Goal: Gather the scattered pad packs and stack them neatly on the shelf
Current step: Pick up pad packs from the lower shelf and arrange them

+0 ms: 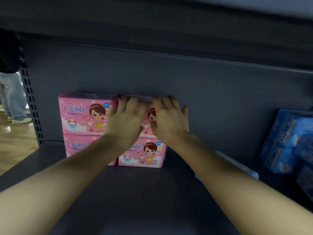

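Pink pad packs with a cartoon girl stand in two stacks at the back of the dark grey shelf (135, 192). The left stack has an upper pack (84, 114) on a lower pack (79, 146). In the right stack a lower pack (144, 155) carries an upper pack (147, 114), mostly hidden by my hands. My left hand (125, 119) lies flat on its left front with fingers curled over the top edge. My right hand (169, 119) presses its right front, fingers spread over the top.
Blue pad packs (288, 141) are piled at the shelf's right end. A pale flat pack (237, 165) lies on the shelf behind my right forearm. A perforated shelf upright (32, 106) stands at left; beyond it a person's legs (13, 97) on wooden floor.
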Demonstrator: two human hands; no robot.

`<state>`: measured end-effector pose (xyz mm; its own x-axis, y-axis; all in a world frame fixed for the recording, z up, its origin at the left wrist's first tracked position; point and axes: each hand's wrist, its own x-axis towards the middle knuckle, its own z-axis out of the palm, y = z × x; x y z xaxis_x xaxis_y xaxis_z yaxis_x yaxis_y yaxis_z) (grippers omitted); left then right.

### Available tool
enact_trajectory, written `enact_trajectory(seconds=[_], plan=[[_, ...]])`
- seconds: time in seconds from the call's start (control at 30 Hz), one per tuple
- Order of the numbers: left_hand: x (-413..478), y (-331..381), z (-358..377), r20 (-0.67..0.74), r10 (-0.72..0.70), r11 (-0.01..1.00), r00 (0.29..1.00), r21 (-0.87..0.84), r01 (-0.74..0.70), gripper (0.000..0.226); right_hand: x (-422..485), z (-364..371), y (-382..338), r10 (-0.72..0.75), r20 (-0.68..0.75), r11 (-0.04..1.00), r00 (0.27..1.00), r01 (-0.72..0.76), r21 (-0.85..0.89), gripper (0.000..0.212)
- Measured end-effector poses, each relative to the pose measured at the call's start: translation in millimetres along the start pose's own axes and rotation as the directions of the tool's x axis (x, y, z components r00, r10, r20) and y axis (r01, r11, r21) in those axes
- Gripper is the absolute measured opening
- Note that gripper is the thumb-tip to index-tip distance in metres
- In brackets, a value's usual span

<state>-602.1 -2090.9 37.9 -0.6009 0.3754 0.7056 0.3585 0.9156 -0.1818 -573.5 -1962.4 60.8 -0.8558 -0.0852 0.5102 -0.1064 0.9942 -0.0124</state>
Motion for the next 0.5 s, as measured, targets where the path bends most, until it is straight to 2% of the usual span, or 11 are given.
enact_trajectory(seconds=[0.13, 0.23, 0.37, 0.5], plan=[[-28.6, 8.1, -6.1, 0.024, 0.075, 0.997, 0.997, -0.019, -0.074, 0.085, -38.3, -7.0, 6.7, 0.046, 0.039, 0.999, 0.998, -0.045, -0.017, 0.068], [-58.2, 22.3, -12.9, 0.071, 0.101, 0.992, 0.992, -0.087, -0.094, 0.086, -80.8, -10.9, 10.9, 0.099, 0.141, 0.995, 0.985, -0.101, 0.006, 0.066], [-91.6, 51.7, -27.4, 0.129, 0.146, 0.975, 0.981, -0.185, -0.12, 0.087, -136.9, -14.1, 17.7, 0.197, 0.312, 0.98, 0.929, -0.197, -0.031, 0.068], [-119.6, 87.9, -45.4, 0.225, 0.204, 0.955, 0.953, -0.259, -0.144, 0.088, -187.2, -17.8, 16.9, 0.237, 0.211, 0.971, 0.948, -0.228, -0.067, 0.076]])
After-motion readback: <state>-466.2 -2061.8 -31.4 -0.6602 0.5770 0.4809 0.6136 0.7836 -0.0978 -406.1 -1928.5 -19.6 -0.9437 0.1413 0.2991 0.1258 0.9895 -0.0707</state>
